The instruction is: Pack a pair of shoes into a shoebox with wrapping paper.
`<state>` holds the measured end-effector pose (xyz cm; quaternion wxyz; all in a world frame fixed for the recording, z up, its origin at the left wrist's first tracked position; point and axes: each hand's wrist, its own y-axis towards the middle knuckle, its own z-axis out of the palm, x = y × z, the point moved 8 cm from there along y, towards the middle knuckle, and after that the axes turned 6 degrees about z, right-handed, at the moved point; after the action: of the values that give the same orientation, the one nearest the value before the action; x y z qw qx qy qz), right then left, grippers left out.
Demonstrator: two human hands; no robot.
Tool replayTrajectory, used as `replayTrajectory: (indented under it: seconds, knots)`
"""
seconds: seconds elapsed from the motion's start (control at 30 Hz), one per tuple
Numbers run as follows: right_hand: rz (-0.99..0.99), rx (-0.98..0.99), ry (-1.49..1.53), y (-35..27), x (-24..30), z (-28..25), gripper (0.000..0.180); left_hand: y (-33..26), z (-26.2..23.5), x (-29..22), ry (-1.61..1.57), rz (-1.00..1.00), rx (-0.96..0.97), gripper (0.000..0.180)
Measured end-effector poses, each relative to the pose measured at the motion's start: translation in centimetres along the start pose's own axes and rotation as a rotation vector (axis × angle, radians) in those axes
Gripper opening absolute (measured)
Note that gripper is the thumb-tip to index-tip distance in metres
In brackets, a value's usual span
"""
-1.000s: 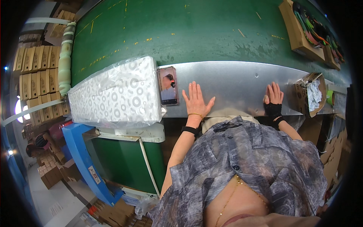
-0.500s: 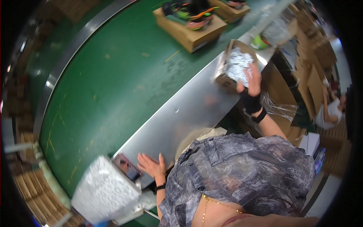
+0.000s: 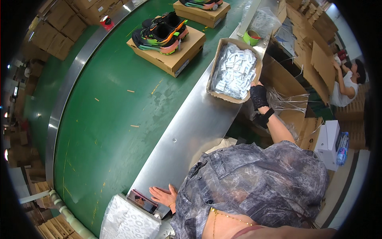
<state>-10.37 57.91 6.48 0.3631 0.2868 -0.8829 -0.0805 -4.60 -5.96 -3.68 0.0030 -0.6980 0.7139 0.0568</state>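
Observation:
My right hand (image 3: 258, 94), in a black fingerless lace glove, is at the near right corner of an open cardboard box (image 3: 212, 85). Its fingers are closed at the box's rim, the tips partly hidden by the wall. Many small white packets (image 3: 234, 71) fill the box, which sits on the metal ledge (image 3: 187, 123). My left hand (image 3: 164, 195) lies flat on the ledge with fingers spread, holding nothing. Just left of it is a phone (image 3: 142, 200) with a picture on its screen, beside a stack wrapped in clear plastic (image 3: 129, 219).
Colourful black sneakers (image 3: 161, 36) stand on a brown shoebox (image 3: 175, 55) on the green conveyor belt (image 3: 107, 107); another shoebox (image 3: 203, 12) with shoes is farther off. A green cup (image 3: 251, 38) stands beyond the packet box. Flattened cartons (image 3: 302, 44) and a seated person (image 3: 345, 85) are at right.
My right hand has moved from over the packets to the box's near right corner. The box sits nearer me, farther from the green cup. My view has shifted; my left hand stays on the ledge.

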Motion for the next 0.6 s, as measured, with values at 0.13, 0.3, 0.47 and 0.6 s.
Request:
replayTrajectory:
  seconds: [0.13, 0.3, 0.47, 0.6]
  knots:
    - [0.44, 0.299, 0.305, 3.4, -0.4, 0.3, 0.027, 0.0, -0.9, -0.5, 0.013, -0.016, 0.02, 0.079]
    - [0.587, 0.334, 0.201, 8.5, -7.2, 4.1, 0.031, 0.0, -0.2, -0.4, -0.024, -0.005, 0.024, 0.08]
    - [0.162, 0.293, -0.355, 11.4, -5.9, 6.2, 0.026, 0.2, -0.7, -1.2, 0.052, -0.053, 0.075, 0.079]
    - [-0.373, 0.283, -0.566, 10.3, 3.6, 3.9, 0.021, 0.4, -0.8, -1.2, 0.047, -0.05, 0.09, 0.08]
